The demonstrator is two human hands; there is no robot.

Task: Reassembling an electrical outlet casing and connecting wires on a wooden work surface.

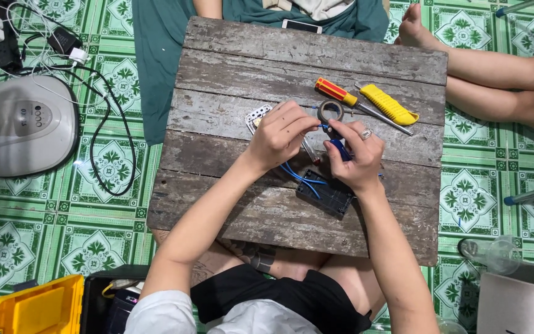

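My left hand [277, 135] pinches the end of a blue wire [301, 177] above a wooden board [242, 68]. My right hand [356, 154], with a ring on one finger, grips a blue-handled tool [340, 149] against that wire end. The blue wires run down into a small black box [327, 195] lying on the board just below my hands. A roll of dark tape [330, 111] sits right behind my fingers. A small white plate [257, 115] with holes lies by my left hand.
A red-and-yellow screwdriver [336, 91] and a yellow utility knife [388, 104] lie at the board's far right. Another person sits across, bare legs [502, 71] at the right. A grey fan base [25, 124] and cables lie left; a yellow toolbox [35, 307] stands at bottom left.
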